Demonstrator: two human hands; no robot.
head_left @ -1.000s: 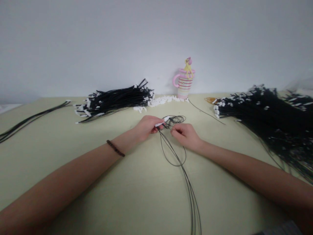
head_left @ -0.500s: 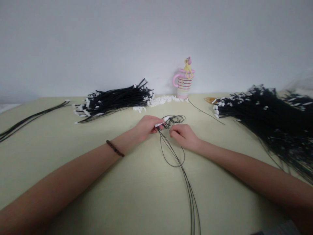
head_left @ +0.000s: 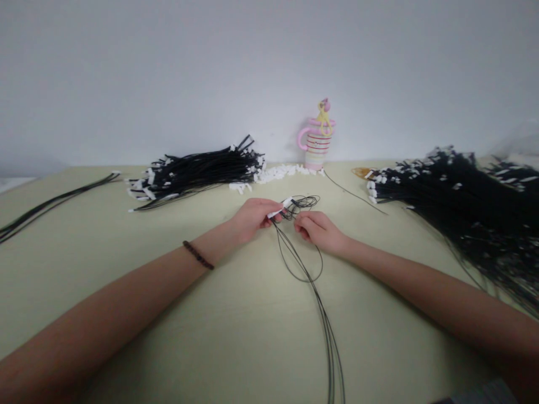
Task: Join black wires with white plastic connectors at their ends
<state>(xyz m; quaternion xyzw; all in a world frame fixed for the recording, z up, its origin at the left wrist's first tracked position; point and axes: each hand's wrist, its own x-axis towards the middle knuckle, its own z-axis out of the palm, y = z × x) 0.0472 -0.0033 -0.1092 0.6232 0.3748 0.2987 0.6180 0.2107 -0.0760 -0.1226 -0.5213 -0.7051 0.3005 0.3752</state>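
My left hand [head_left: 251,219] pinches a white connector end [head_left: 278,212] of thin black wires between thumb and fingers. A dark beaded bracelet [head_left: 197,255] circles that wrist. A small tangle of the wire [head_left: 302,206] lies just beyond the hands. My right hand [head_left: 319,232] rests close by with curled fingers at the wires, and its grip is hard to make out. Long wire loops [head_left: 322,331] run from the hands toward me, off the lower edge of the view.
A bundle of black wires with white ends [head_left: 196,174] lies back left, and a larger heap [head_left: 455,196] lies on the right. White connectors [head_left: 278,174] lie near a pink striped mug [head_left: 315,151] by the wall. More wires [head_left: 54,205] lie far left on the pale table [head_left: 177,314].
The fingers of my right hand have spread slightly, and the wire loop below my hands has shifted a little to the right. My left hand has barely moved.
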